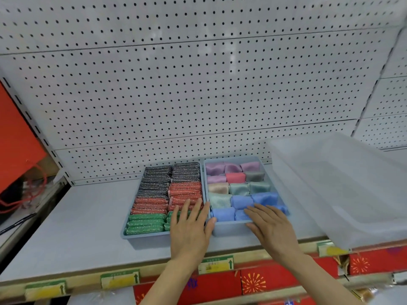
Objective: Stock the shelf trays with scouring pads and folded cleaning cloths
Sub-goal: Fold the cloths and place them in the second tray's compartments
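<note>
Nearest, at 6 o'clock below the shelf edge: red boxes (220,287) with firework prints, and yellow-green price labels (215,264) along the shelf lip.

Left hand (190,230): flat, fingers straight and together, holding nothing. It lies over the near right corner of the left tray (132,235), fingertips on the red and green scouring pads (152,203). Likely pressing the rows level, or steadying the tray.

Right hand (269,227): also flat and spread, gripping nothing. Palm over the near rim of the right tray (229,227), fingers reaching to 11 o'clock across the blue folded cloths (236,190). Reads as patting the front row down or nudging the tray square.

Both trays sit side by side, touching or nearly so, on the grey shelf (77,216). Pads stand on edge in two columns, grouped by colour: green near, red in the middle, dark grey far. On-edge packing fits more and shows each colour. The cloths are folded into small bundles in rows of three: blue near, then pale green and beige, then purple, pink and grey far. Both trays look full; stocking seems close to done.

At 3 o'clock: a translucent plastic bin (343,190), tilted, apparently empty, probably the supply container.

Farthest, 12 o'clock: white pegboard (198,95), bare. At 9 o'clock, an orange panel (15,137).
</note>
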### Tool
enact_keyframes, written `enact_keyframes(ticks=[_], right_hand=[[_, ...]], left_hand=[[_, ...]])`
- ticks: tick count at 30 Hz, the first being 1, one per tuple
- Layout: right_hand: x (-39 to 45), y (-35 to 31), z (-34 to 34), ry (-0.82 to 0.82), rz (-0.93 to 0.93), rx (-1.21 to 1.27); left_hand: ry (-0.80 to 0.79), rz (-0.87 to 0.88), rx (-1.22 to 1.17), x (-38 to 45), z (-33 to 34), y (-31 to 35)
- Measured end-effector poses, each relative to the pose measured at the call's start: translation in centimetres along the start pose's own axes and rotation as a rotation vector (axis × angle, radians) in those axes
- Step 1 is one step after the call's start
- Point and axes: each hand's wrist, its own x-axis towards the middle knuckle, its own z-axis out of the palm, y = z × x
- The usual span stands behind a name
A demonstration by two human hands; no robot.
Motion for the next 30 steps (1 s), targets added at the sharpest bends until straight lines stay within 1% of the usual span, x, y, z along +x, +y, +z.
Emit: enact_keyframes(ticks=[4,9,19,24,27,30], right_hand=[[-0.2,0.5,-0.2,0.007,-0.003,0.007],[-0.6,2.2,-1.1,-0.015,0.000,0.021],[-0.3,6.7,-1.8,-0.166,0.003,0.101],[-0.2,6.9,-2.7,-0.216,-0.012,0.081],[-0.4,7.1,-2.7,-0.218,-0.048,0.064],[-0.4,6.8,-3.7,-0.310,-0.040,0.068]], left_hand=[[0.020,0.020,0.007,-0.2,-0.5,0.5],[-0.020,0.015,-0.003,-0.1,-1.1,2.5],[-0.078,-0.079,-0.012,0.5,-1.2,7.0],[-0.081,-0.086,0.008,0.5,-1.1,7.3],[-0.096,-0.085,0.013,0.7,-1.1,7.3],[-0.092,-0.118,-0.010,0.7,-1.2,7.5]])
